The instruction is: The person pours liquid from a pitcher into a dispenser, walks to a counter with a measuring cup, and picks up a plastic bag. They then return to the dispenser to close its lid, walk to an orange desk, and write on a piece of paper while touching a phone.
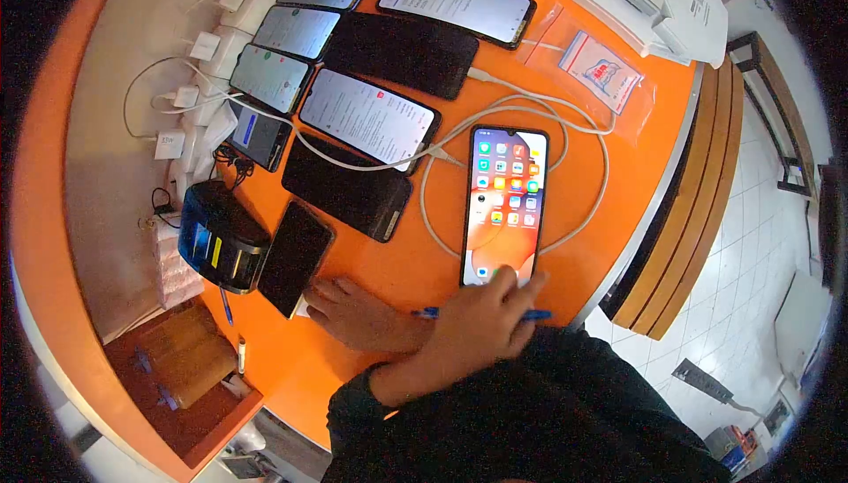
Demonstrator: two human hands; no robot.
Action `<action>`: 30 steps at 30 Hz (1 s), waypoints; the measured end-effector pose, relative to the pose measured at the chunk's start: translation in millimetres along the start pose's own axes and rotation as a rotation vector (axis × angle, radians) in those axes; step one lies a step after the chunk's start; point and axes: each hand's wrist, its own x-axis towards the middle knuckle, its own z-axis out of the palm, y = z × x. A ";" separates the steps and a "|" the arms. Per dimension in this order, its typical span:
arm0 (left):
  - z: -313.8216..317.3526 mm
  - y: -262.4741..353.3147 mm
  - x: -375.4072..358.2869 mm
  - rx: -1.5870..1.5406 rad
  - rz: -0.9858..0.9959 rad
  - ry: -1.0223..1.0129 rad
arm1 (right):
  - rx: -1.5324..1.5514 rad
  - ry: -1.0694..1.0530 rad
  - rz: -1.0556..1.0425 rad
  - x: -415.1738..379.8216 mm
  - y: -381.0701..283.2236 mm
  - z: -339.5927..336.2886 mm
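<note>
My forearms cross. My left hand (481,320) is at the lower end of a lit phone (504,200) that shows app icons. A finger reaches its bottom edge. A blue pen (537,315) lies across under this hand, held by the curled fingers, with both ends sticking out. Farther left, my right hand (353,313) rests on the orange table (380,264), fingers loosely spread beside the lower right corner of a dark phone (296,253). Something small and white (302,308) shows by its fingertips. My left forearm and sleeve partly hide my right forearm.
Several phones (369,119), some lit, lie at upper left. A white cable (606,184) loops around the lit phone. Chargers (205,46) line the wall. A black-and-blue device (223,237) stands left, above an open drawer (208,443). Plastic bags (601,72) lie upper right; a wooden bench (685,236) stands beyond.
</note>
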 end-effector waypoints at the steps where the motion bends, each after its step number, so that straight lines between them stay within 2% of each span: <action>1: -4.1 6.2 -0.8 -0.035 0.024 0.007 | 0.078 -0.021 0.014 1.0 0.6 -5.4; 4: -11.2 -4.6 -10.9 -0.207 0.003 0.141 | 0.173 -0.043 0.031 0.1 1.9 -10.7; 5: -15.3 -12.2 -16.4 -0.274 -0.019 0.204 | 0.139 -0.036 0.017 -0.1 0.4 -10.4; 7: -24.9 -16.3 -22.4 -0.255 -0.091 0.293 | -0.152 0.043 -0.035 -0.2 -2.8 23.3; 8: -29.2 -18.3 -25.9 -0.245 -0.129 0.339 | -0.141 0.064 -0.021 -0.7 -5.6 27.3; 13: -39.9 -39.6 -51.8 -1.621 -0.121 0.436 | 0.024 0.104 0.016 -12.7 -3.0 23.7; 15: -41.3 -50.0 -64.9 -1.831 -0.047 0.487 | 0.081 0.113 0.023 -16.5 -1.8 18.8; 20: -22.8 -92.2 -99.2 -1.338 0.404 0.740 | 0.277 0.215 0.037 -11.5 -1.0 2.7; 21: -15.5 -96.1 -107.5 -1.387 0.327 0.938 | 0.276 0.184 0.028 -7.8 1.3 -3.8; 23: -10.8 -104.7 -122.3 -1.271 0.036 1.234 | 0.209 0.041 0.007 -1.5 5.3 -19.7; 24: -7.4 -112.0 -131.5 -1.205 -0.112 1.372 | 0.226 0.043 -0.009 -0.8 6.6 -23.0; 25: 1.8 -131.6 -148.1 -0.834 -0.311 1.401 | 0.242 0.041 -0.024 -0.8 7.7 -25.1; 28: 14.2 -137.3 -155.3 -0.810 -0.413 1.514 | 0.291 0.097 -0.034 -0.5 7.8 -21.3; 30: 24.4 -144.6 -156.4 -0.779 -0.362 1.503 | 0.288 0.092 -0.030 -0.8 5.5 -17.9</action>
